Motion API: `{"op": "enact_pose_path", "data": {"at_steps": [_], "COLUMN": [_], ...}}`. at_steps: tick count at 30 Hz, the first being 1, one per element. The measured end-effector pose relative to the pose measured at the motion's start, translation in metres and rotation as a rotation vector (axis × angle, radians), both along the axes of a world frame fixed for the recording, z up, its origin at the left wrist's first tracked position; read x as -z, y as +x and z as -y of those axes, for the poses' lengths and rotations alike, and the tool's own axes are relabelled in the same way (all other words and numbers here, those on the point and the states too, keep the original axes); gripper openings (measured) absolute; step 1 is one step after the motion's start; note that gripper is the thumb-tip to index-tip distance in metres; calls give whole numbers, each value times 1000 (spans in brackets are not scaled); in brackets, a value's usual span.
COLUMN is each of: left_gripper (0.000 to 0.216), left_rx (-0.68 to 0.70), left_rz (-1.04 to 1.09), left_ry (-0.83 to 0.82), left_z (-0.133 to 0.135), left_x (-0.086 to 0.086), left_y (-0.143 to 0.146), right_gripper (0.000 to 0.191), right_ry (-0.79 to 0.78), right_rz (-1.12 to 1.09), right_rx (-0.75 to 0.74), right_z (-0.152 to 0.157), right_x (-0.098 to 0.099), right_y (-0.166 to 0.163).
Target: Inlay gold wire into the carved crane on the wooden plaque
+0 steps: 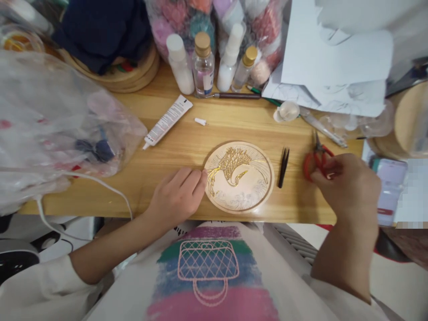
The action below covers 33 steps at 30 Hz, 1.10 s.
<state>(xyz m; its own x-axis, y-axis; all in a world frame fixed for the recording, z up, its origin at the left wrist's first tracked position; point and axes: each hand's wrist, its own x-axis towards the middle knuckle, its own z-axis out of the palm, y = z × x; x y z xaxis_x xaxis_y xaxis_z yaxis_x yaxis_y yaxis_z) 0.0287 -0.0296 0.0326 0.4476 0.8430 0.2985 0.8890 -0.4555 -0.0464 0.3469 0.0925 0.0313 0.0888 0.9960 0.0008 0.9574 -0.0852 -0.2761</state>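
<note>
A round wooden plaque with a gold wire crane design lies near the front edge of the wooden table. My left hand rests beside its left rim, fingers pressed together with the fingertips touching a strand of gold wire there. My right hand is to the right of the plaque, its fingers curled on the red handles of small scissors. Black tweezers lie between the plaque and the scissors.
A white glue tube and its small cap lie behind the plaque. Several bottles stand at the back, with a pen. Plastic bags fill the left. Papers and a round wooden box sit right.
</note>
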Motion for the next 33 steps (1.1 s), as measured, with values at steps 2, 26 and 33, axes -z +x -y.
{"op": "enact_pose_path", "data": {"at_steps": [2, 26, 33], "left_gripper": [16, 16, 16], "left_rx": [0, 6, 13], "left_rz": [14, -7, -39], "left_ry": [-7, -2, 4], "left_z": [0, 2, 2], "left_x": [0, 2, 1], "left_y": [0, -1, -2], "right_gripper": [28, 22, 22], "right_ry": [66, -109, -95], "right_rz": [-139, -1241, -992], "right_rx": [39, -397, -624], "right_z": [2, 46, 54], "right_x": [1, -22, -23], "right_y": [0, -103, -113]}}
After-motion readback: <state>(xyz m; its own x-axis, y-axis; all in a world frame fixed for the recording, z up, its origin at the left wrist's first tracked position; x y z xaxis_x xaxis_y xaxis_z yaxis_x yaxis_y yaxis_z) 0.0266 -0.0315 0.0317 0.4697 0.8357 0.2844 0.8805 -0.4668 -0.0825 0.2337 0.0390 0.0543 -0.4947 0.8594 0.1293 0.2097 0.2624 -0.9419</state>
